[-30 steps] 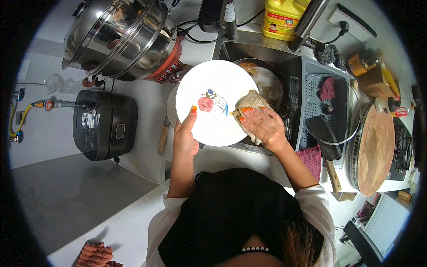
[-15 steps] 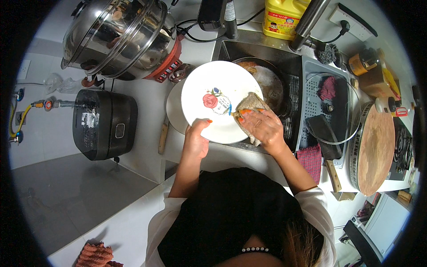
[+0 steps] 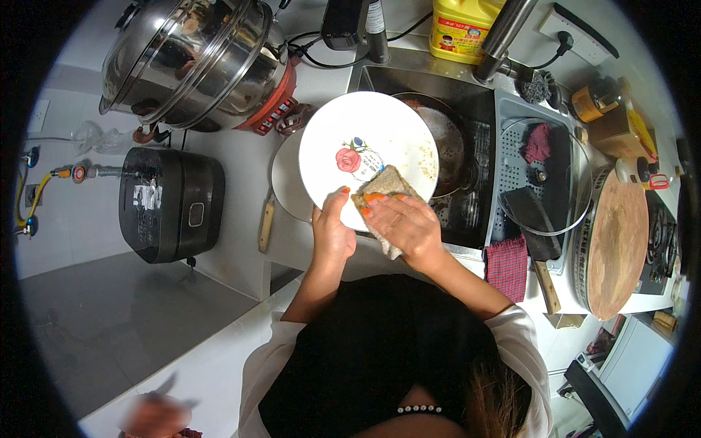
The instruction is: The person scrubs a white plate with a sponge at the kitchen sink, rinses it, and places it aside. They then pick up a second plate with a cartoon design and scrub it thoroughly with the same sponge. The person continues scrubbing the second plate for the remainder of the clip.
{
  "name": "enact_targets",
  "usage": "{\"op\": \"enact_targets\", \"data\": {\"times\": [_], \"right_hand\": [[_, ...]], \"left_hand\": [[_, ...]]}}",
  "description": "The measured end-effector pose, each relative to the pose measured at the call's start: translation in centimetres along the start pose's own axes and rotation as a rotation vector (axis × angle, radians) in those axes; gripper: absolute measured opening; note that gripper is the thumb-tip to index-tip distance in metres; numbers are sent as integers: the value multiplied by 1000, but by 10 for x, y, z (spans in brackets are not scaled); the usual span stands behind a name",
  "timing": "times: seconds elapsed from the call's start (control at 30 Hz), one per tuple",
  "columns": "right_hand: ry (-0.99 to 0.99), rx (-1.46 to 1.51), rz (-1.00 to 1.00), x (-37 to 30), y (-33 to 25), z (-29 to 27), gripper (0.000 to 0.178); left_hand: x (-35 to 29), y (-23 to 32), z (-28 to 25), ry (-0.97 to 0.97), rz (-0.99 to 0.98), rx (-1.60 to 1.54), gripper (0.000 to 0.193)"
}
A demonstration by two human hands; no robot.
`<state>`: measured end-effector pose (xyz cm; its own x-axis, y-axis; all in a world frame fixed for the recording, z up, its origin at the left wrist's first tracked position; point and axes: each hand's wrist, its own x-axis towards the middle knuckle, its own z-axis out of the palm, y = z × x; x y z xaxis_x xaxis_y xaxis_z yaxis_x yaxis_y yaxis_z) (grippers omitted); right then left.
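Left hand (image 3: pixel 336 237) pinches only near rim of round white rose-printed plate (image 3: pixel 343 124), above grey metal sink (image 3: pixel 438 67)'s left edge; right hand (image 3: pixel 409 228), fingers together, pressing beige textured cloth (image 3: pixel 391 182), could tip it loose if slick.

Kitchen, metal sink (image 3: pixel 431 64), faucet (image 3: pixel 509 33), round wooden board (image 3: pixel 619 248), steel steamer (image 3: pixel 197 66), probably a stove (image 3: pixel 657 244) by the dim right rim

The sink (image 3: pixel 409 61) holds a pan (image 3: pixel 447 142). Over the sink's left edge, a plate (image 3: pixel 332 120), with a cloth (image 3: pixel 389 181) against it; left of the sink, a second plate (image 3: pixel 285 175), then a rice cooker (image 3: pixel 171 204); behind, the faucet (image 3: pixel 505 36) and jug (image 3: pixel 458 31); right, a drainer basket (image 3: pixel 501 109), then a chopping board (image 3: pixel 615 244).
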<state>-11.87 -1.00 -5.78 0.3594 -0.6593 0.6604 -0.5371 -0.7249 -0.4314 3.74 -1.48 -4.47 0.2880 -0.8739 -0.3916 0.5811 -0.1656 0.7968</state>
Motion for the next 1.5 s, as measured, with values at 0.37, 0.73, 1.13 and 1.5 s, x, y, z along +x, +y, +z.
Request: {"op": "enact_targets", "data": {"times": [0.37, 0.73, 1.13, 1.5], "right_hand": [[13, -21, -123, -1, 11, -2, 29], [-14, -146, -125, -15, 39, -18, 28], [-24, -131, -65, -17, 42, -20, 29], [28, -18, -37, -8, 5, 3, 29]], "left_hand": [[2, 4, -5, 10, -30, -23, 26], [-2, 13, -1, -21, -44, 14, 26], [-4, 13, 3, 14, 18, 28, 28], [-4, 9, 3, 5, 4, 23, 28]]}}
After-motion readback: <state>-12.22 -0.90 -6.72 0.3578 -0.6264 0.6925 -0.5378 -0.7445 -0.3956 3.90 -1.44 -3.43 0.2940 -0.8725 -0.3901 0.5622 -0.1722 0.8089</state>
